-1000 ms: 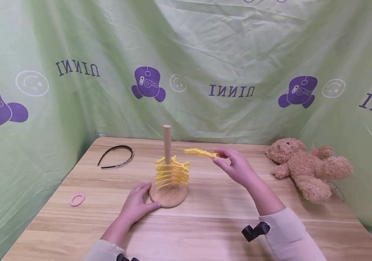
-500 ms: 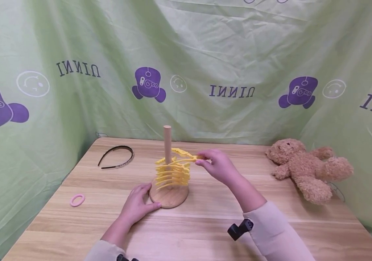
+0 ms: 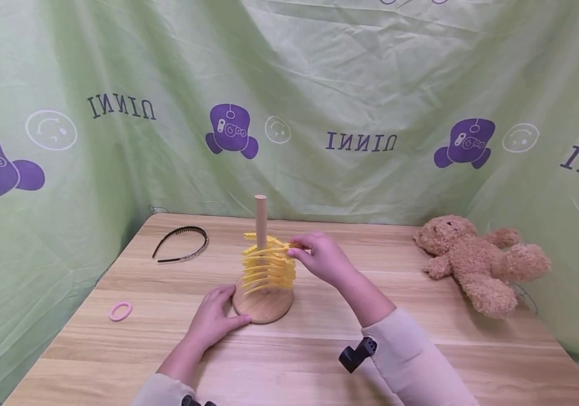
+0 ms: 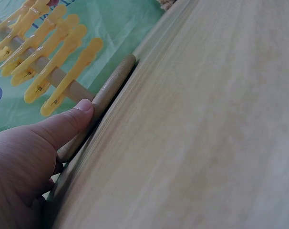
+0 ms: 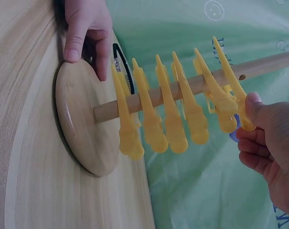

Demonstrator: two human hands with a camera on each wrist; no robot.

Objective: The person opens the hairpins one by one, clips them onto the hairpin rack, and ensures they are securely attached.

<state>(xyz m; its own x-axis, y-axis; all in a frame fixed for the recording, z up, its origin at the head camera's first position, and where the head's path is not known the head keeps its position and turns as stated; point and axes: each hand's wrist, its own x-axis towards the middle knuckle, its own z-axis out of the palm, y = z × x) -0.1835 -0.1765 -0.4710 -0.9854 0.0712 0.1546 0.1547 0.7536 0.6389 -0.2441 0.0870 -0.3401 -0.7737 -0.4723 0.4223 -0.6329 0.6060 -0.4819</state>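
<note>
A wooden stand with an upright post (image 3: 261, 217) and a round base (image 3: 263, 309) is on the table. My left hand (image 3: 211, 320) grips the base's left edge, thumb at the front in the left wrist view. Several yellow alligator hair clips (image 5: 175, 117) are stacked along the post, one jaw on each side of it. At the top of that row, my right hand (image 3: 323, 259) pinches another yellow hair clip (image 5: 234, 85) by its tail end. In the head view this clip's jaws are spread, one behind the post and one in front.
A black headband (image 3: 205, 243) lies at the back left of the wooden table (image 3: 167, 293). Nearer the left edge is a pink ring-shaped band (image 3: 119, 311). On the right lies a brown teddy bear (image 3: 477, 256). A green printed curtain (image 3: 371, 180) hangs around the table.
My right hand has moved left with the hair clip, whose jaws opened and came around the post just above the other clips. My left hand has stayed on the base.
</note>
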